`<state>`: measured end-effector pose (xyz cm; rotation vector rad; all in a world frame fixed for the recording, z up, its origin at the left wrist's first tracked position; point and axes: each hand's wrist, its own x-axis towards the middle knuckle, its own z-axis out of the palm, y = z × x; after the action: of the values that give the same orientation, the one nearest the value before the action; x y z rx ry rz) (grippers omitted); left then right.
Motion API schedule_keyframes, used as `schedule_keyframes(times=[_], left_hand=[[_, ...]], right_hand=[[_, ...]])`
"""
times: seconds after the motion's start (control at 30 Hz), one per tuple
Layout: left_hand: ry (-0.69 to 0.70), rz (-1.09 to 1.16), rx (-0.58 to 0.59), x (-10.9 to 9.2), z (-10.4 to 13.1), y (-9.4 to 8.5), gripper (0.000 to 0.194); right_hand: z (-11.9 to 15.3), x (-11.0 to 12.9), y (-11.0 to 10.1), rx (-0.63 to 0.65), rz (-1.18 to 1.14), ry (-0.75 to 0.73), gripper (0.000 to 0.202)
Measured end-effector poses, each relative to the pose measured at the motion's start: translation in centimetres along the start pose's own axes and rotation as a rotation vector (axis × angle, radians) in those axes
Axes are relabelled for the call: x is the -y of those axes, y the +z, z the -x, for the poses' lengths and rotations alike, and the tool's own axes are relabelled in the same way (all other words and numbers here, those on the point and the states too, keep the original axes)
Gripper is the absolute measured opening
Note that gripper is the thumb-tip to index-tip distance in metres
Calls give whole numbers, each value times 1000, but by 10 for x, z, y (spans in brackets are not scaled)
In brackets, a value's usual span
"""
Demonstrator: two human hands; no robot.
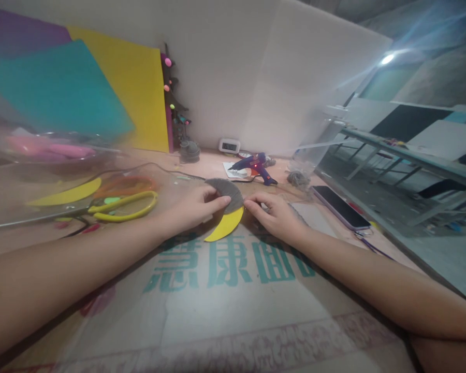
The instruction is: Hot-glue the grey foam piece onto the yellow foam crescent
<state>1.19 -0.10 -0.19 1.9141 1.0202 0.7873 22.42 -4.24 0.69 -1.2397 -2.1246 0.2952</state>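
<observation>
A crescent shape (226, 226) is yellow on its lower part and covered with grey strands (227, 192) on its upper part. My left hand (196, 210) pinches it from the left, thumb lying on the grey area. At its right edge, where grey meets yellow, my right hand (272, 213) has thumb and forefinger pressed together; anything between them is too small to tell, though grey strands show beneath that hand. Both hands are just above the table sheet with green characters (233, 261).
Yellow-handled scissors (124, 206) and a yellow crescent (68, 192) lie left. Behind the hands are a glue gun (254, 167), a small clock (229, 145) and grey yarn (298, 178). A phone (341, 207) lies right. Coloured sheets (128, 88) stand at the back left.
</observation>
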Motion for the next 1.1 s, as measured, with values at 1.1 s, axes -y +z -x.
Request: schedule_keyframes(times=[1.1], left_hand=[[90, -131, 48, 0, 1, 1, 38]], right_hand=[[-5, -2, 6, 159, -32, -59, 23]])
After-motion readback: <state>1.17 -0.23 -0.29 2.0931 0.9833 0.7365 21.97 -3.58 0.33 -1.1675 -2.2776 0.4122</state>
